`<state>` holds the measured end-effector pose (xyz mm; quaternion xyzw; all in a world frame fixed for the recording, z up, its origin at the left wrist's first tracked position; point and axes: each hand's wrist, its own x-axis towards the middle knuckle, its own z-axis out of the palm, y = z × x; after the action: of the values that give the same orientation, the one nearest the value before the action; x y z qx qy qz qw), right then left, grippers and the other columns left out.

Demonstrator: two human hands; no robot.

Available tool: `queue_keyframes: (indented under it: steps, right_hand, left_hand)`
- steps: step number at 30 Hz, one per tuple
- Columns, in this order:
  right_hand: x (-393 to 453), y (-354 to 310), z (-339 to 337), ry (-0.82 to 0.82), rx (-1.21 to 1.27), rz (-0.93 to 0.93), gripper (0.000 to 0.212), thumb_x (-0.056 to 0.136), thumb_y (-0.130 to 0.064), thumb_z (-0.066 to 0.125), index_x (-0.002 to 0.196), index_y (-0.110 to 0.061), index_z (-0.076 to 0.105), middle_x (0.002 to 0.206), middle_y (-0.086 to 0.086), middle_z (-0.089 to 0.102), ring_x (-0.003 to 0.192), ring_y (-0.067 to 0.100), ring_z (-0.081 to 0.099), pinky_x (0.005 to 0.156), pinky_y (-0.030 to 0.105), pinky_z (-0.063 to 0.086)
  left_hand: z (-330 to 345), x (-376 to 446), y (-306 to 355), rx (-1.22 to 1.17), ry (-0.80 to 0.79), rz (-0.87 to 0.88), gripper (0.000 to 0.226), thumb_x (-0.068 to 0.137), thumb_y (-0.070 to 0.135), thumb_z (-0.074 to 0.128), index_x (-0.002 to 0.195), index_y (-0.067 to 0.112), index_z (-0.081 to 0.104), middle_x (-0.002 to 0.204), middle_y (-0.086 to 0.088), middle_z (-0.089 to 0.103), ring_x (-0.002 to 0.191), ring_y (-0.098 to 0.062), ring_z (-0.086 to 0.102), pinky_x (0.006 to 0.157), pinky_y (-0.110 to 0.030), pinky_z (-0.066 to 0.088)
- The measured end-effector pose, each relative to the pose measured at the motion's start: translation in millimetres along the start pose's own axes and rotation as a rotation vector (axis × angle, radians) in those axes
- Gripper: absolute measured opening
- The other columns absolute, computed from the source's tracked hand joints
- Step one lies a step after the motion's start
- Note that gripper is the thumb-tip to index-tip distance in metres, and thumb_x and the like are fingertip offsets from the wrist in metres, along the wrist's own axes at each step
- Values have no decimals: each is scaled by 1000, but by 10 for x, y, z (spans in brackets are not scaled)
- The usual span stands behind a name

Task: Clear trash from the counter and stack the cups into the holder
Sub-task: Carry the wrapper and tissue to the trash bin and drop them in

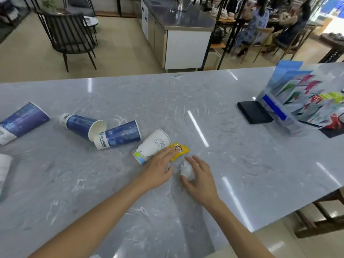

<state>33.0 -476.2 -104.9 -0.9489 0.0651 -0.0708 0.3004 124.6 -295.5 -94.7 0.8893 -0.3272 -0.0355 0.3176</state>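
Observation:
Several paper cups lie on their sides on the grey marble counter: three blue ones and a white one. A yellow wrapper lies beside the white cup's rim. My left hand is spread flat, its fingertips resting on the wrapper and over the white cup's base. A crumpled white tissue sits just right of it, and my right hand curls around the tissue, fingers apart, thumb below it. No cup holder is in view.
A clear brochure rack with colourful leaflets and a black pad stand at the counter's right end. Another white object is cut off at the left edge. Beyond the counter are a chair, a steel cabinet and seated people.

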Motion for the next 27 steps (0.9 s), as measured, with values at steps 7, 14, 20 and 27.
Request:
queue_keyframes:
  steps: [7, 14, 20, 27]
  right_hand:
    - [244, 265, -34, -33, 21, -99, 52, 87, -26, 75, 136, -17, 61, 145, 6, 55, 134, 28, 50, 113, 40, 40]
    - [358, 443, -53, -121, 66, -95, 45, 95, -35, 69, 137, -24, 60, 148, 1, 51, 138, 20, 44, 112, 21, 33]
    - [339, 551, -119, -149, 70, -192, 48, 90, -36, 73, 135, -25, 61, 147, 1, 53, 133, 17, 46, 108, 23, 37]
    - [371, 621, -216, -153, 108, -185, 35, 94, -25, 69, 129, -26, 64, 133, -13, 58, 128, 4, 51, 102, 13, 41]
  left_hand:
    - [274, 313, -34, -39, 13, -87, 60, 88, 5, 64, 145, 9, 47, 156, -8, 40, 149, -29, 30, 124, -40, 23]
    - [381, 416, -40, 89, 92, -156, 45, 96, 24, 63, 140, 18, 56, 153, -3, 46, 143, -24, 41, 118, -33, 29]
    - [402, 396, 32, 124, 147, -154, 39, 91, 15, 70, 130, 14, 66, 142, -8, 59, 132, -31, 53, 112, -39, 39]
    - [411, 409, 129, 139, 211, -180, 41, 83, 5, 73, 123, 11, 71, 133, -9, 66, 123, -32, 60, 109, -39, 44]
